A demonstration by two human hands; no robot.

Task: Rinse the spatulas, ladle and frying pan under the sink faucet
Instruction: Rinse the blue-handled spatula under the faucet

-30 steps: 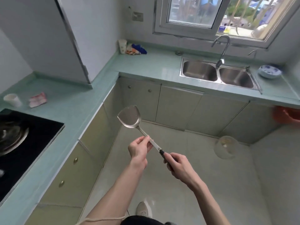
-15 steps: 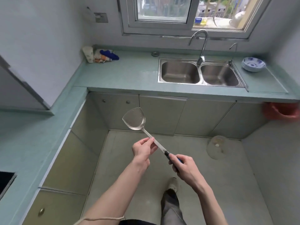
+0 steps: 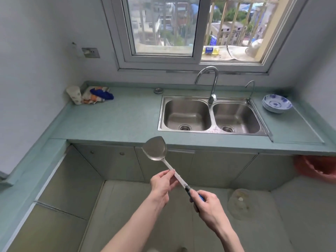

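I hold a steel spatula [image 3: 155,149] in both hands above the floor, in front of the cabinets. My right hand [image 3: 207,206] grips its dark and blue handle end. My left hand [image 3: 163,182] pinches the metal shaft further up. The blade points up and away, toward the counter edge. The double steel sink [image 3: 211,116] lies ahead in the green counter, with the curved faucet [image 3: 211,82] over the divider between its two basins. No water runs. No ladle or frying pan is in view.
A stack of blue-patterned bowls [image 3: 276,104] sits right of the sink. A cup [image 3: 74,94] and cloths [image 3: 98,94] lie at the back left of the counter [image 3: 112,120]. An orange bin [image 3: 318,169] hangs under the counter at right. A round glass lid [image 3: 240,203] lies on the floor.
The view has swung right and closer to the sink; the stove has left the frame. Both hands keep the same hold on the spatula, which is now nearer the counter.
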